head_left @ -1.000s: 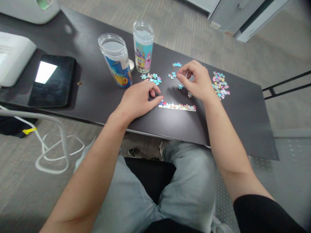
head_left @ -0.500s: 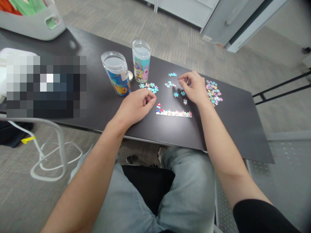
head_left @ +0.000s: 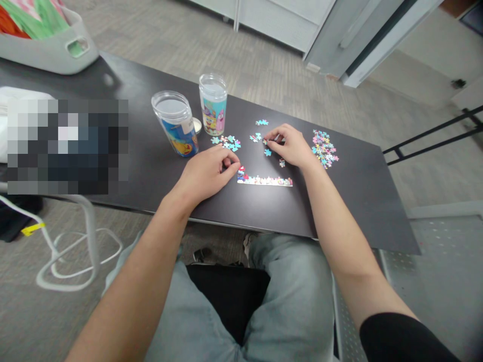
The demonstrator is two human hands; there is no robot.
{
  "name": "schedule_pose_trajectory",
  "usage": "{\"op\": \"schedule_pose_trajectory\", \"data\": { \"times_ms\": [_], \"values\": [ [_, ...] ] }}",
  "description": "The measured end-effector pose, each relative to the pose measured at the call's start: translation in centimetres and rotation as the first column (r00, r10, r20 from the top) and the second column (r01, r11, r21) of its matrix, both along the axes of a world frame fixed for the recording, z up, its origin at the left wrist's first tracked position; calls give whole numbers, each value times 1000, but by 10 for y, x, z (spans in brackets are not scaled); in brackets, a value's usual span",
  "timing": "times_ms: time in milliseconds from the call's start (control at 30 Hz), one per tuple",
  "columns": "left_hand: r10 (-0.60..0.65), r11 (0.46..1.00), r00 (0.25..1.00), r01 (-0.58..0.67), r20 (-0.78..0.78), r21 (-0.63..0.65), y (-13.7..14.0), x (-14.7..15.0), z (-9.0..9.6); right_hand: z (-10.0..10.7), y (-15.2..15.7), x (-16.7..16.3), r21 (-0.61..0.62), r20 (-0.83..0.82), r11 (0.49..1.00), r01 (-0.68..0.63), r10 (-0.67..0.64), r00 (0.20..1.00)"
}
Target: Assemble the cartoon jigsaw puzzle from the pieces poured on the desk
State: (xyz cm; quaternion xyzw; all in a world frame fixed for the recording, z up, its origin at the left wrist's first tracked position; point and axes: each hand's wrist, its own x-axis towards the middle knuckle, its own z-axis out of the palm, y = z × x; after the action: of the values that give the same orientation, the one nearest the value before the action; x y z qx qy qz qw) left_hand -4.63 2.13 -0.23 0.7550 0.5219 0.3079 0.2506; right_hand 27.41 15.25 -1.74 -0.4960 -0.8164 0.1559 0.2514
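- Head view: person seated at a dark worktop (head_left: pixel 358 201), both hands over jigsaw pieces.
- Done: one joined strip (head_left: pixel 264 181) lies flat near the near edge, straight side toward the wearer. Its left end turns upward in red and blue, so it reads as a corner begun.
- Left to do: by judgement, most of it. Nothing is joined above the strip except that short rise; no other complete border shows.
- Stock, right: large loose pile (head_left: pixel 325 148), mixed colours, beyond the right forearm, apparently unsorted.
- Stock, left: smaller cluster (head_left: pixel 226 142), mostly teal, just beyond the left hand (head_left: pixel 206 171).
- Stock, middle: far bluish group (head_left: pixel 262 122), nearer small group (head_left: pixel 255 137), a blue piece (head_left: pixel 267 152), and a pale piece (head_left: pixel 282 163) just above the strip. Whether any in the two groups interlock: cannot tell.
- Right hand (head_left: pixel 290 145): thumb and forefinger drawn close at a small piece (head_left: pixel 265 142). Pinched or merely touched, cannot tell.
- Left hand: grip curled inward, thumb tip just beside the strip's raised end; contact unclear. No piece visible in it, but the palm is hidden.
- Nearby: blue-labelled container (head_left: pixel 177 130) and teal-labelled container (head_left: pixel 214 110) stand with open tops, a white lid (head_left: pixel 196 125) beside them.
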Motion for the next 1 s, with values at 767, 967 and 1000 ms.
{"op": "schedule_pose_trajectory", "data": {
  "times_ms": [767,967,1000],
  "values": [
    [-35,999,999,35,-10,35,-1,-2,-6,7,-13,-17,-223,-275,927,-301,237,932],
    [-48,998,998,50,-40,49,-2,-2,-5,16,-19,-18,-165,-174,938,-306,278,945],
    [-51,997,998,53,-45,48,-2,-2,-5,17,-21,-21,-186,-189,933,-309,275,943]
  ]
}}
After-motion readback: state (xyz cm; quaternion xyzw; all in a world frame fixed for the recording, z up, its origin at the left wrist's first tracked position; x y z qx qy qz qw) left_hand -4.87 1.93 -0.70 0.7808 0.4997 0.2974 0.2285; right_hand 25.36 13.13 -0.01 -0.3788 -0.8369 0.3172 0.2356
